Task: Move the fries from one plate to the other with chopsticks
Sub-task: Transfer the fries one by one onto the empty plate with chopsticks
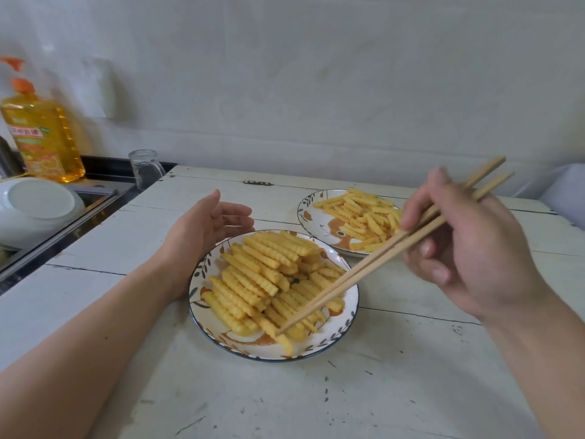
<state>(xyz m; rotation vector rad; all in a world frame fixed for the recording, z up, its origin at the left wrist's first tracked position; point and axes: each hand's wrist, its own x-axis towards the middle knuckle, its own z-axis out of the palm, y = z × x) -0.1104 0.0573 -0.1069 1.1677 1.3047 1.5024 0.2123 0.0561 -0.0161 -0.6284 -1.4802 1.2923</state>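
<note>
Chopsticks held in the right hand, fingers closed round the upper half of the pair, tips angled down and to the left onto the near plate. Tips nearly together at the front of the pile, touching or pinching one crinkle-cut fry that lies at the plate's near edge; whether actually gripped, impossible to tell. Long axis of that fry running from upper left to lower right, roughly crosswise to the sticks, which probably suits a pinch across its middle. Rest of the fries heaped high on this plate, most lying on much the same diagonal. Far plate just beyond and to the right, touching or almost touching the near one, holding a thinner scatter of fries; likely the destination, directly beneath the right hand's knuckles, so only a short lift and swing back to the right needed. Left hand open and empty, palm facing inward, resting on the tabletop just beside the near plate's left rim, seemingly steadying it. Right hand clearly nearer the work; wrist raised, forearm entering from the lower right.
</note>
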